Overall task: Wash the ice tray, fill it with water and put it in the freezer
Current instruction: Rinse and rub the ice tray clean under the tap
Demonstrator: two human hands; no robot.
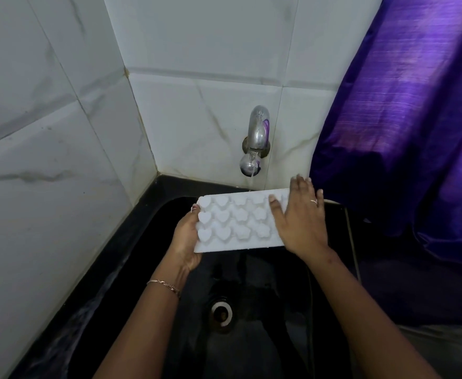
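The left hand (pixel 187 237) is gripping the white plastic heart-moulded ice tray (pixel 238 224); the right hand (pixel 299 225) is pressing flat-fingered on top. Its whole surface is needing the thin water stream (pixel 251 183) from the chrome tap (pixel 257 132).

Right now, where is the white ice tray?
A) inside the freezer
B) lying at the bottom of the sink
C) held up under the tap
C: the left hand grips one end of the ice tray, the right hand lies flat on it, just under the running tap.
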